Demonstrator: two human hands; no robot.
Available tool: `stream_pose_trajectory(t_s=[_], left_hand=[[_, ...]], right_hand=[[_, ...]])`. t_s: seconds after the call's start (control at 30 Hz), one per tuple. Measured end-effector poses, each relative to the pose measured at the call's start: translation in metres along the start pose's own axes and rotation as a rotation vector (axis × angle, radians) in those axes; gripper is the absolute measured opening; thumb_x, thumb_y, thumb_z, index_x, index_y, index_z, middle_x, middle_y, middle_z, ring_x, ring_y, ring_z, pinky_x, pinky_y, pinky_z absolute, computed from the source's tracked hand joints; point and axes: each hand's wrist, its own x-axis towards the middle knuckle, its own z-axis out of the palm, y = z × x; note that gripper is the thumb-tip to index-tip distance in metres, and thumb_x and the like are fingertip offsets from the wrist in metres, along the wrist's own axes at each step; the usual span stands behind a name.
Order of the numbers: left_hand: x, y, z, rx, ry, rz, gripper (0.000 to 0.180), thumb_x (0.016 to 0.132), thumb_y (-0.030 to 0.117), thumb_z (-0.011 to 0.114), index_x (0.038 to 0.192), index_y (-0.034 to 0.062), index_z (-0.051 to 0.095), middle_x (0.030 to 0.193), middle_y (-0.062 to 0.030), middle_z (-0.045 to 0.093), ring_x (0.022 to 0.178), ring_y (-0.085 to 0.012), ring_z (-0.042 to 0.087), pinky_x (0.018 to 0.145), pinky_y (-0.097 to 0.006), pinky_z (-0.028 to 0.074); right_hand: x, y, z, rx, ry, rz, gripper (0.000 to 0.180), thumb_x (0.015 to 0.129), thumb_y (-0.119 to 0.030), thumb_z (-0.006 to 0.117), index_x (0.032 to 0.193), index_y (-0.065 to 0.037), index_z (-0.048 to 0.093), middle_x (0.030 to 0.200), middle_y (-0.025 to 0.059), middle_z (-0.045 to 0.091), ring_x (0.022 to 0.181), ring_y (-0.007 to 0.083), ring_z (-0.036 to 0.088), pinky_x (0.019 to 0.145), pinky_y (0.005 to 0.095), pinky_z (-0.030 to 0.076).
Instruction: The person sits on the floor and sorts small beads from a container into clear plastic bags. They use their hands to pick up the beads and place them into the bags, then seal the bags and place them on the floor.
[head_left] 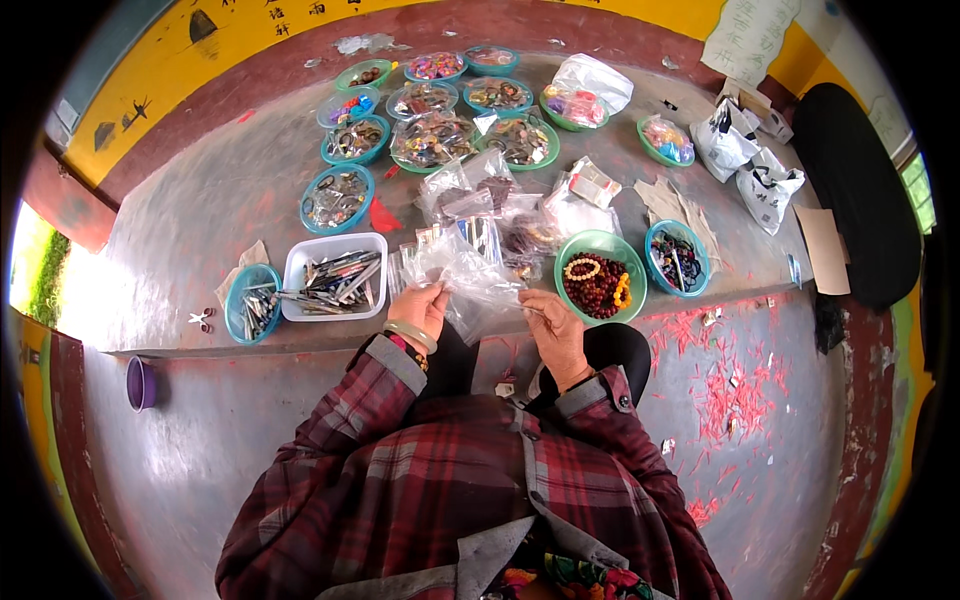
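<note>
A clear plastic bag (470,285) is stretched between my two hands above the platform's front edge. My left hand (418,308), with a pale bangle at the wrist, pinches the bag's left side. The fingers of my right hand (553,328) are closed on its right edge. Just right of the bag stands a green bowl (638,262) of dark red bead bracelets (592,290), with a pale and a yellow one on top. To the left, a white plastic tub (300,258) holds many pens (340,280). Filled clear bags (480,190) lie just beyond my hands.
Blue and green bowls of small goods, such as a blue bowl (338,200), cover the platform's far part. A blue bowl (677,257) stands at right, scissors (203,320) at left. White bags (768,190) stand far right. Red scraps (735,385) litter the floor; a purple bucket (141,384) stands left.
</note>
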Motion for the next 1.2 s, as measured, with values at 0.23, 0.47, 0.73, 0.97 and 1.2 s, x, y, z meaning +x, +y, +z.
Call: stream_pose_trajectory(t_s=[0.23, 0.47, 0.73, 0.97, 1.2], left_hand=[[0.001, 0.008, -0.001, -0.055, -0.051, 0.090, 0.022, 0.080, -0.007, 0.053, 0.101, -0.0017, 0.051, 0.101, -0.0108, 0.057, 0.091, -0.0207, 0.058, 0.082, -0.031, 0.051], [-0.008, -0.005, 0.008, -0.047, -0.043, -0.080, 0.030, 0.088, 0.022, 0.053, 0.110, 0.0017, 0.048, 0.112, -0.0077, 0.055, 0.103, -0.0206, 0.053, 0.084, -0.032, 0.049], [-0.028, -0.011, 0.048, -0.101, -0.318, -0.115, 0.042, 0.089, 0.031, 0.051, 0.120, 0.0034, 0.043, 0.118, -0.0060, 0.052, 0.109, -0.0190, 0.049, 0.092, -0.035, 0.042], [-0.019, -0.013, 0.033, -0.019, -0.171, 0.002, 0.013, 0.082, 0.005, 0.060, 0.094, 0.0019, 0.058, 0.094, -0.0054, 0.062, 0.088, -0.0161, 0.060, 0.081, -0.029, 0.050], [-0.021, -0.005, 0.034, 0.118, -0.144, 0.158, 0.009, 0.081, 0.002, 0.060, 0.090, 0.0012, 0.060, 0.087, -0.0055, 0.062, 0.079, -0.0141, 0.059, 0.075, -0.027, 0.049]], right_hand=[[0.000, 0.008, -0.006, 0.695, 0.027, 0.490, 0.005, 0.087, -0.007, 0.052, 0.088, -0.003, 0.055, 0.080, 0.0050, 0.061, 0.065, 0.0127, 0.058, 0.059, 0.0242, 0.048], [0.016, -0.008, -0.015, 1.284, -0.051, 0.674, 0.018, 0.089, -0.012, 0.049, 0.105, -0.005, 0.050, 0.089, 0.0053, 0.059, 0.068, 0.0152, 0.060, 0.051, 0.0231, 0.048], [0.012, 0.005, -0.008, 1.042, -0.060, 0.979, 0.017, 0.090, -0.010, 0.041, 0.102, -0.003, 0.051, 0.088, 0.0060, 0.060, 0.071, 0.0133, 0.060, 0.053, 0.0249, 0.053], [0.009, 0.010, -0.008, 0.854, -0.083, 0.987, 0.015, 0.084, -0.007, 0.045, 0.096, -0.004, 0.054, 0.089, 0.0038, 0.060, 0.069, 0.0120, 0.059, 0.053, 0.0240, 0.050], [0.015, -0.005, -0.019, 0.639, -0.027, 0.619, 0.026, 0.077, -0.011, 0.059, 0.102, -0.005, 0.057, 0.089, -0.0014, 0.059, 0.068, 0.0053, 0.046, 0.058, 0.0194, 0.034]])
